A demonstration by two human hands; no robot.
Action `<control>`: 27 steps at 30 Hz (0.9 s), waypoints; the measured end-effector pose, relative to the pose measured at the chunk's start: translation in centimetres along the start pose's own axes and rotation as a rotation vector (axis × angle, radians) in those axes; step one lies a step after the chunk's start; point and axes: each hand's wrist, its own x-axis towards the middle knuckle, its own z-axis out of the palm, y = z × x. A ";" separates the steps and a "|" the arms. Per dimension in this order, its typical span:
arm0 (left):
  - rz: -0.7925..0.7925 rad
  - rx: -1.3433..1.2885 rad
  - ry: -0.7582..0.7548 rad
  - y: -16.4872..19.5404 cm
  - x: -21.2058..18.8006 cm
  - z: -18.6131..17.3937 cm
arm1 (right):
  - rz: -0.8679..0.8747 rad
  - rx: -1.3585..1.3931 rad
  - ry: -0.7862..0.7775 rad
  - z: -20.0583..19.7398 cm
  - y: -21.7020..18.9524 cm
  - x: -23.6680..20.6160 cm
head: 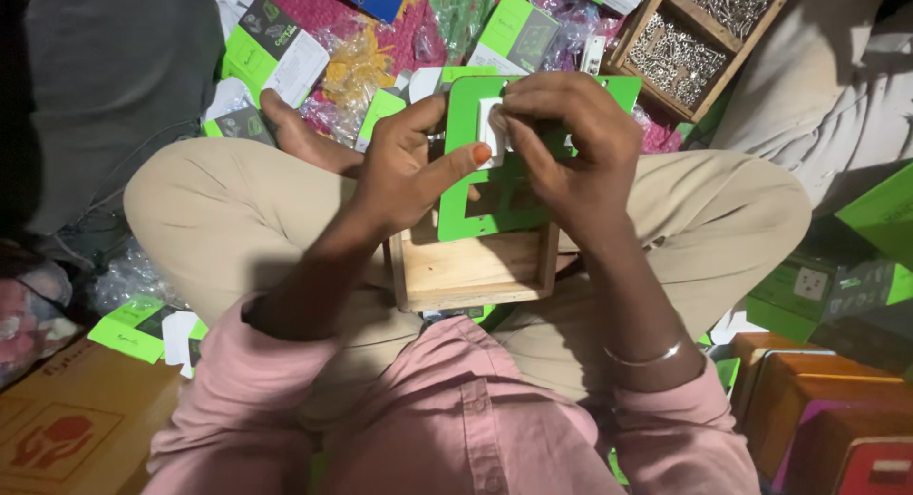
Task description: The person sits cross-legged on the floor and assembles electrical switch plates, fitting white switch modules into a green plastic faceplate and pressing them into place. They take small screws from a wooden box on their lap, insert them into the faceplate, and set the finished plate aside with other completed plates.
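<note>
A flat green card plate (495,195) with square cut-outs, matte and stiff-looking, stands tilted over the far edge of a small open wooden box (473,269) of pale, grainy planks resting in the person's lap. A small white plastic piece (491,132) sits against the plate near its upper left corner. The left hand (404,167) grips the plate's left edge, thumb with orange-stained nail pressed across its face. The right hand (571,148) pinches the white piece with curled fingertips. Beyond the knees lie crinkled clear bags and green-and-white cartons (271,50) on the floor, and a wooden tray of shiny metal screws (677,56).
</note>
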 end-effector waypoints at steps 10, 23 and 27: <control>-0.014 -0.135 0.038 0.0 0.4 -0.1 | 0.008 -0.193 -0.312 -2.2 -2.3 0.6; 0.017 -0.129 -0.011 -0.2 0.2 -0.5 | -0.060 -0.281 -0.237 -1.5 0.7 -0.1; 0.027 -0.125 -0.024 0.0 0.3 -0.5 | -0.080 -0.298 -0.233 -1.3 1.4 0.0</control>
